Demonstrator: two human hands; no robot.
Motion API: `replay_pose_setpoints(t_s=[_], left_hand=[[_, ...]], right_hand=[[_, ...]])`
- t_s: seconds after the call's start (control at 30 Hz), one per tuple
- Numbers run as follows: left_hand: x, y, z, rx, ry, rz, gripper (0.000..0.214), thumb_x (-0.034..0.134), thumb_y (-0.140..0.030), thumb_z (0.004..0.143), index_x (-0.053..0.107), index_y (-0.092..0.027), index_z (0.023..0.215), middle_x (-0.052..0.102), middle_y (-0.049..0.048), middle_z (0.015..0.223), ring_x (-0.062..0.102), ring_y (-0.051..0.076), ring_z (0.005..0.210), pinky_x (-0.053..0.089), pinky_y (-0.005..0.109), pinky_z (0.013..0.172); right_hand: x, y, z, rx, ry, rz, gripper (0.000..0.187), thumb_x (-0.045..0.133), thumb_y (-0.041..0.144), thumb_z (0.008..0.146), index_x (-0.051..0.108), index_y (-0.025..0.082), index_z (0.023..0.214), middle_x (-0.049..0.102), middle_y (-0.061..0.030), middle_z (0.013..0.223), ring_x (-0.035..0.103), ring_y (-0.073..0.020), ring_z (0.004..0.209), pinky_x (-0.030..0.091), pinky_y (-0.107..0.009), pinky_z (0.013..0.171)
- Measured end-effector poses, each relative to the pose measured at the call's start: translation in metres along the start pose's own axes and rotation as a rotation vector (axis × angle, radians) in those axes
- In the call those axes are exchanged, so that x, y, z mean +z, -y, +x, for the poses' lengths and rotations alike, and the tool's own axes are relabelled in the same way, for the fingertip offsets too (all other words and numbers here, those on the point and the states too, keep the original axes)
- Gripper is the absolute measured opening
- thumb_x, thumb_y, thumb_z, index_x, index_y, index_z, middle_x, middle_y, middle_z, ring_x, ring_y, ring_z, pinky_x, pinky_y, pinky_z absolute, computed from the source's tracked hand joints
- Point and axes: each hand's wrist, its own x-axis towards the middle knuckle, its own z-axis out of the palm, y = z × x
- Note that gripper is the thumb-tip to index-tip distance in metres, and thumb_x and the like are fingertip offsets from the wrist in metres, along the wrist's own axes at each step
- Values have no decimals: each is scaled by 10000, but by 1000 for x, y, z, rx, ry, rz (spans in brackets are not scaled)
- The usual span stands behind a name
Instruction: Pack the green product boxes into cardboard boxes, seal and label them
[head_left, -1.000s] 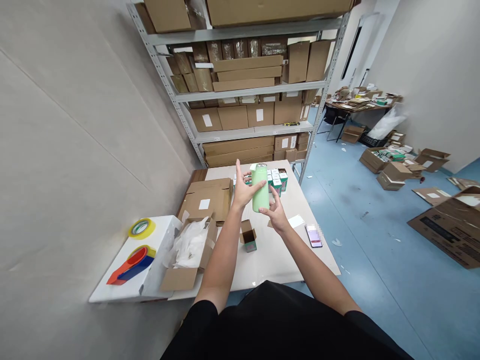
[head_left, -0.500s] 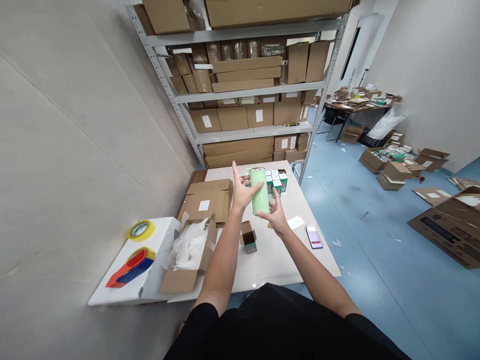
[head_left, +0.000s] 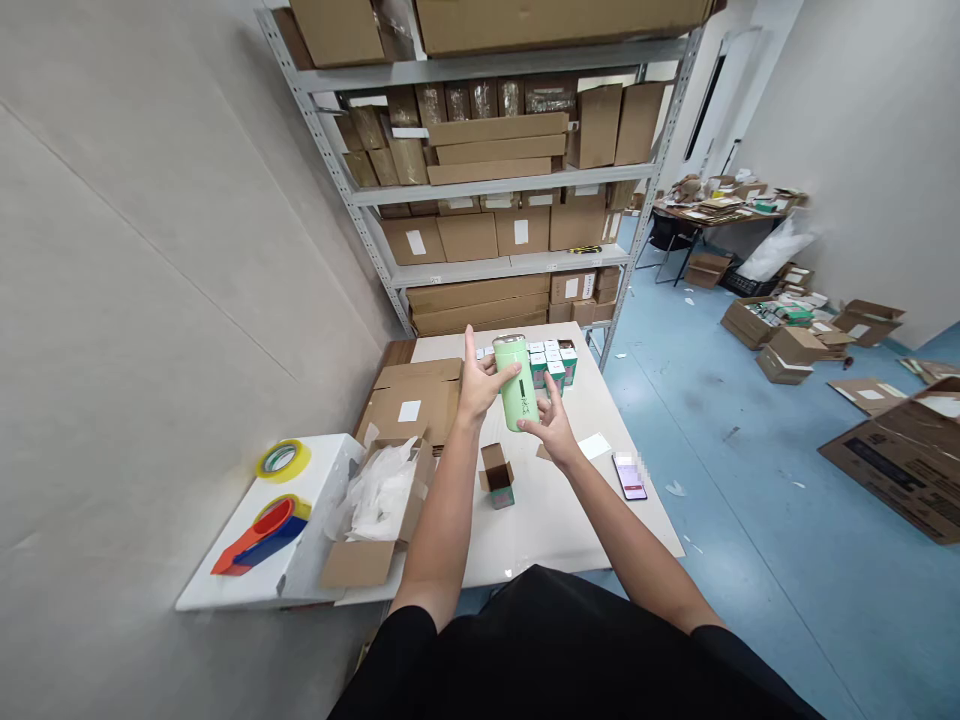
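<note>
One pale green tumbler [head_left: 516, 395] is up above the white table [head_left: 540, 535], and it sits right between the two hands! Left hand [head_left: 478, 390] has the upper side, thumb pressed across the front, index finger pointing up and away. Right hand [head_left: 553, 432] takes the low end, thumb at the base, index finger raised beside the wall of the tumbler. Both grips are narrowed around it, and the tumbler leans slightly, its metal rim up, dark marking facing the camera. Below the hands, on the tabletop, a small box [head_left: 502, 496] stands with its flaps up. Just beyond the tumbler, green-and-white boxes [head_left: 556, 374] cluster together. Over by the right forearm lies a phone [head_left: 628, 476]; out left, a carton [head_left: 360, 564] of white wrapping [head_left: 381, 490].
</note>
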Motion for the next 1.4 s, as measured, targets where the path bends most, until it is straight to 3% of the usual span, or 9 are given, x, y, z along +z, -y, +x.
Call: replay_pose_setpoints(t_s=[0.17, 0.3, 0.43, 0.53, 0.7, 0.87, 1.1, 1.27, 1.4], left_hand=[[-2, 1, 1, 13, -38, 48, 1457, 983, -432, 677, -36, -383, 1717, 721, 62, 1220, 722, 206, 1041, 565, 323, 947], [-3, 2, 2, 2, -21, -14, 1454, 962, -466, 714, -95, -369, 1709, 733, 70, 1197, 724, 217, 1032, 568, 341, 943], [-4, 4, 3, -12, -14, 39, 1467, 991, -439, 677, -43, -385, 1716, 691, 100, 1333, 700, 240, 1120, 563, 339, 955], [-6, 6, 4, -25, -42, 74, 1481, 1003, -407, 655, -25, -368, 1720, 717, 85, 1243, 714, 223, 1036, 576, 329, 911], [-9, 7, 2, -32, 44, -12, 1428, 949, -445, 735, -86, -351, 1714, 727, 94, 1217, 728, 231, 1032, 586, 357, 919], [-7, 4, 1, -32, 53, 88, 1451, 986, -430, 677, -18, -364, 1722, 698, 98, 1255, 715, 245, 1089, 584, 360, 946], [-2, 2, 0, -8, 103, 12, 1383, 926, -483, 757, -65, -375, 1714, 733, 73, 1199, 726, 232, 1067, 586, 375, 947], [2, 2, 0, -53, 88, 90, 1478, 1005, -397, 647, -13, -387, 1719, 688, 103, 1289, 712, 243, 1079, 591, 371, 933], [3, 5, 0, -61, 112, 29, 1443, 979, -390, 693, -36, -369, 1718, 713, 86, 1220, 719, 225, 1034, 588, 379, 948]], right_hand=[[-1, -4, 4, -40, -29, -124, 1401, 982, 427, 656, 66, 385, 1715, 676, -71, 1301, 671, -277, 1170, 570, -447, 1018], [-1, -6, 5, 17, 71, -63, 1261, 897, 490, 765, 72, 389, 1713, 667, -79, 1369, 659, -293, 1230, 566, -462, 1027], [2, -6, 4, 11, 18, -55, 1366, 961, 448, 681, 73, 360, 1714, 692, -81, 1318, 658, -305, 1236, 566, -466, 1026], [1, -8, 2, 30, 15, -35, 1406, 976, 434, 658, 49, 369, 1713, 683, -83, 1323, 653, -303, 1245, 570, -468, 1019], [-4, -14, 3, 43, 89, -9, 1260, 911, 471, 748, 104, 368, 1709, 700, -73, 1272, 687, -286, 1176, 572, -472, 1007], [-4, -18, 4, -24, -6, -103, 1353, 976, 432, 665, 117, 373, 1708, 696, -54, 1204, 702, -262, 1081, 567, -463, 1012], [-2, -16, -4, -10, 55, -54, 1296, 908, 524, 756, 56, 362, 1719, 620, -115, 1445, 651, -298, 1256, 554, -468, 1054], [-5, -20, -6, -6, -23, -95, 1471, 986, 498, 644, -9, 349, 1718, 664, -109, 1369, 670, -313, 1221, 585, -467, 1004], [-8, -16, -6, 15, 38, -29, 1293, 898, 521, 760, 51, 347, 1721, 638, -116, 1424, 653, -305, 1257, 565, -469, 1035]])
